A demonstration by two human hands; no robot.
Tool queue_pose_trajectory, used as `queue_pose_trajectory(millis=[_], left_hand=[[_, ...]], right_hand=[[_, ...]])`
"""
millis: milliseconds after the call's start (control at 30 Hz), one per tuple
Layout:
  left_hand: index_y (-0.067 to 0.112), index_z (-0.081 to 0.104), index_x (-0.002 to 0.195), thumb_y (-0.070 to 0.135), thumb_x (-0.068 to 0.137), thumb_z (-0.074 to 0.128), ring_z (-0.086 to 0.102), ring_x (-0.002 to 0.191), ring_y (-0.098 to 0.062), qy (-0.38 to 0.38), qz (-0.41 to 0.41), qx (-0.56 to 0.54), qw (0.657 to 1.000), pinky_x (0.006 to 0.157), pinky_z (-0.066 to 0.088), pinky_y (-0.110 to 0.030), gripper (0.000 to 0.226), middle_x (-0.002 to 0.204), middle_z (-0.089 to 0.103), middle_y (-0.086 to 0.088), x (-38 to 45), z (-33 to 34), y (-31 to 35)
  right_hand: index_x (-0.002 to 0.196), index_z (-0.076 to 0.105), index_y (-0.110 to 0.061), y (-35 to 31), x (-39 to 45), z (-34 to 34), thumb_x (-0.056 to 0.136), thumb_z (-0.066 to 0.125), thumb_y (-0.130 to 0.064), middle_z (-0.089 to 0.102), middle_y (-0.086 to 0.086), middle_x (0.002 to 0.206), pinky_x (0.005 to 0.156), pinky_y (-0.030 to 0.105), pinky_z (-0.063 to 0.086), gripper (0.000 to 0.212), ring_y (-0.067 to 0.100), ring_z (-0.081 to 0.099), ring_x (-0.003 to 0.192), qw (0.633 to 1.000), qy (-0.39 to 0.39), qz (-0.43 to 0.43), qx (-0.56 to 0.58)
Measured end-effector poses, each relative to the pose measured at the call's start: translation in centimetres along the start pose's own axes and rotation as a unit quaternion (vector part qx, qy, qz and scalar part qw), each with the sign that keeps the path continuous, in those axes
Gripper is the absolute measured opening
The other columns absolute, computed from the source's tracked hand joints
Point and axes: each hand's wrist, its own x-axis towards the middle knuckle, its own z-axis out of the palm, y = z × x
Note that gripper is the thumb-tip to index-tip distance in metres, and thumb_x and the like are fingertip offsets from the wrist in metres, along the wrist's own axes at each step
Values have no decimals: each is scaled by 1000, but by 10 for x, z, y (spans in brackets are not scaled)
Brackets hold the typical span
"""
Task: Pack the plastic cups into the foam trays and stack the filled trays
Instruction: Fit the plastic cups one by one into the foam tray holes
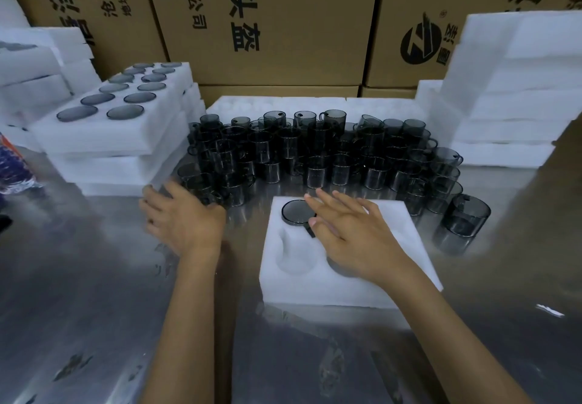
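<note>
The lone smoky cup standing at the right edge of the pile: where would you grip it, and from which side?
Grip the lone cup across its round wall near the open rim, coming from above and the right. It stands upright and apart from the cup pile, with bare table on its right, so fingers should fit round it there. The right hand is nearest.

Bare table (pixel 94 293) near; cups (pixel 315 151) massed ahead, foam stacks (pixel 510 95) flanking

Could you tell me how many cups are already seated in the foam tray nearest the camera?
1: a cup in the foam tray's far-left pocket; the right hand may hide another.
</note>
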Motion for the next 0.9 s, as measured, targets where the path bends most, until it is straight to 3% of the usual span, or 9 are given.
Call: queue_pose_trajectory(millis=[100,267,400,467,533,600,667,800,900], left_hand=[[3,40,134,9,76,71,37,127,-44,-1,-7,-19,1000,102,31,-51,66,135,42,-28,1,0,-1],[7,43,129,3,73,68,37,124,-41,38,38,-95,994,102,35,-49,62,131,43,-25,-11,-5,15],[16,45,127,7,73,73,44,123,-32,20,81,-219,972,99,43,-41,61,131,42,-15,-17,-15,28],[22,46,126,5,74,76,52,117,-23,-37,115,-317,941,91,47,-27,62,127,47,-9,-21,-21,39],[25,49,126,-1,74,79,57,111,-14,-160,167,-411,882,81,47,-13,65,119,53,-3,-33,-27,53],[29,53,126,-2,73,81,60,111,-6,-302,242,-432,815,85,47,-12,67,119,57,3,-52,-29,64],[33,53,129,0,77,79,59,114,0,-398,311,-383,773,93,46,-16,67,124,58,8,-69,-23,73],[35,54,131,0,88,68,52,127,-1,-431,357,-324,763,112,40,-32,57,134,56,15,-80,-11,81],[32,54,132,-6,91,61,47,133,-7,-437,352,-340,755,116,37,-41,56,138,51,11,-78,-7,78]], right_hand=[[149,41,-42,0,0,-4,104,35,-46,35,-19,157,116,23,4,45,1,18,147,992,50,26,113],[135,56,-44,0,-1,-13,102,40,-46,51,-17,143,118,37,28,37,7,36,140,946,89,98,297],[123,66,-39,-1,-1,-20,105,37,-41,63,-26,126,101,16,35,35,-13,49,121,880,116,114,447],[116,70,-31,2,1,-25,106,35,-39,70,-19,117,101,19,37,37,-9,56,116,831,156,137,516],[112,71,-22,6,2,-29,107,34,-36,74,-7,113,107,27,40,40,3,62,115,784,184,153,573],[110,70,-15,10,0,-31,107,35,-32,76,1,110,107,32,44,39,12,66,113,732,197,153,634],[108,69,-11,12,-1,-33,106,36,-29,76,6,108,103,32,46,38,16,67,110,689,211,150,677],[108,67,-6,15,-3,-36,106,36,-26,76,10,103,97,30,49,37,18,68,104,650,221,142,713],[108,69,-7,20,-3,-39,103,40,-23,75,9,107,91,27,51,33,16,69,102,678,206,133,693]])
